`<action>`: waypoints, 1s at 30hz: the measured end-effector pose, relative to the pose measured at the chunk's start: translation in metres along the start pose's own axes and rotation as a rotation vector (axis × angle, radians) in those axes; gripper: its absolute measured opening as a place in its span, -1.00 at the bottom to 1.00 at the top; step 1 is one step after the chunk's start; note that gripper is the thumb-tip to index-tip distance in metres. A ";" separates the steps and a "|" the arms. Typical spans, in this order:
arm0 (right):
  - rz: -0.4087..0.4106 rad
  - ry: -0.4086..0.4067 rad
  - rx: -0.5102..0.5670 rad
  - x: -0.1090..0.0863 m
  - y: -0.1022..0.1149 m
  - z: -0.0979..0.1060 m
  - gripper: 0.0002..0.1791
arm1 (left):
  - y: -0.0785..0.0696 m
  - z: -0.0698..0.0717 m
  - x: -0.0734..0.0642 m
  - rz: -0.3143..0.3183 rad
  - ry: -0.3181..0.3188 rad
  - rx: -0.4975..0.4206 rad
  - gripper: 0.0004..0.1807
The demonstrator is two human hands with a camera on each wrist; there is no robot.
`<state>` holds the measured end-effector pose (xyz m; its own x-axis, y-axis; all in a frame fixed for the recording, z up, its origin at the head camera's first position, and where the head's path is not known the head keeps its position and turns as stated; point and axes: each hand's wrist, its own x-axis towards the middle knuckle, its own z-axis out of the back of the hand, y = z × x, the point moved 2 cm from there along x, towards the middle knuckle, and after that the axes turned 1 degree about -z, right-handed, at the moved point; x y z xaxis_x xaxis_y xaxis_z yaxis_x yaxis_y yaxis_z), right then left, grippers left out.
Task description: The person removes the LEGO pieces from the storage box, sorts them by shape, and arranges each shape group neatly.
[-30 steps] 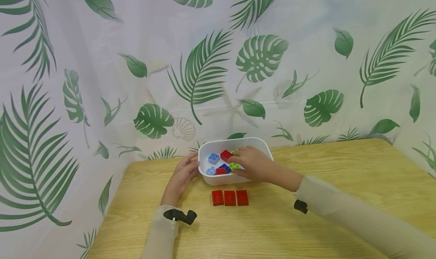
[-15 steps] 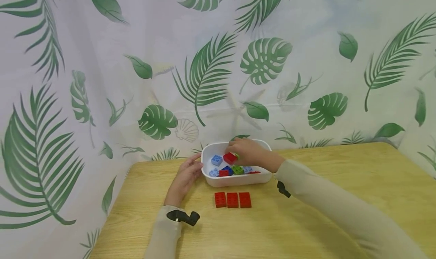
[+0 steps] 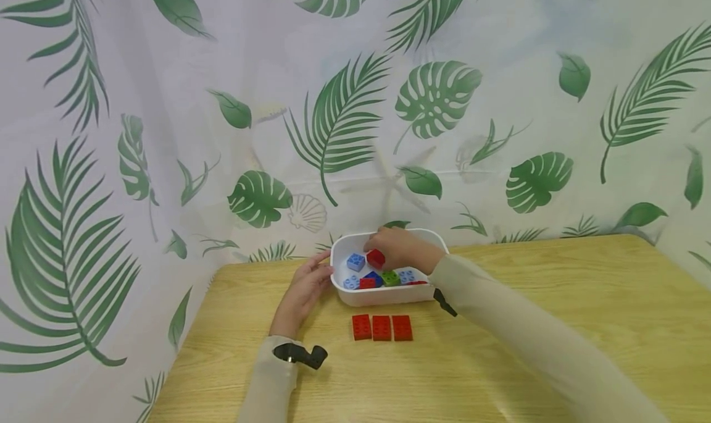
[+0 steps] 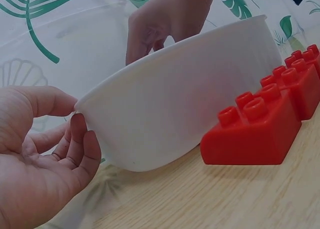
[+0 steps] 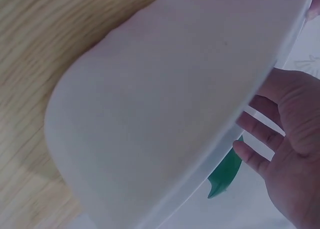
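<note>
Table [image 3: 583, 299] carries our white tub [image 3: 389, 297]. Left hand [image 3: 302, 287] pinches its rim at 9 o'clock, gap rim-thin, presumably steadying it. Right hand [image 3: 405, 250] dips in from 4 o'clock; can't tell opening or hold. Loose bricks [image 3: 391, 278] inside; three red bricks [image 3: 381, 328] at 6 o'clock, presumably kept within reach. We read no labels.

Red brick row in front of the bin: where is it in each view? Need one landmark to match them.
Head: lower middle, slightly right of centre; three red bricks below the bin.
Left wrist: right side, running to the right edge; nearest brick looks largest.
Right wrist: not in it; the bin fills much of the picture.
Shared landmark: the white bin, in all three.
</note>
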<state>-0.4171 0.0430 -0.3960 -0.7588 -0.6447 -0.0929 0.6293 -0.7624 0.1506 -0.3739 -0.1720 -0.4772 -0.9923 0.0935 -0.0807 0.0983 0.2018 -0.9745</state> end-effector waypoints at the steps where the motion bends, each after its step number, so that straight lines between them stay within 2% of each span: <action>1: -0.009 0.005 0.010 0.001 0.000 0.000 -0.44 | 0.000 0.000 0.000 -0.001 0.004 0.001 -0.43; 6: -0.031 0.015 0.006 0.008 -0.005 -0.008 -0.51 | 0.002 0.003 0.001 0.007 0.007 0.012 -0.42; 11: -0.008 0.008 -0.032 0.009 -0.008 -0.014 -0.54 | 0.006 0.004 0.002 0.005 0.013 0.024 -0.43; 19: 0.009 -0.003 -0.063 0.010 -0.008 -0.012 -0.54 | 0.004 0.003 0.004 -0.014 0.007 0.013 -0.43; 30: -0.014 0.017 -0.096 0.015 -0.008 -0.015 -0.55 | 0.004 0.004 0.006 -0.018 0.012 0.024 -0.44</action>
<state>-0.4305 0.0384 -0.4133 -0.7654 -0.6339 -0.1111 0.6322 -0.7729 0.0546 -0.3792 -0.1742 -0.4827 -0.9930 0.1017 -0.0603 0.0780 0.1803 -0.9805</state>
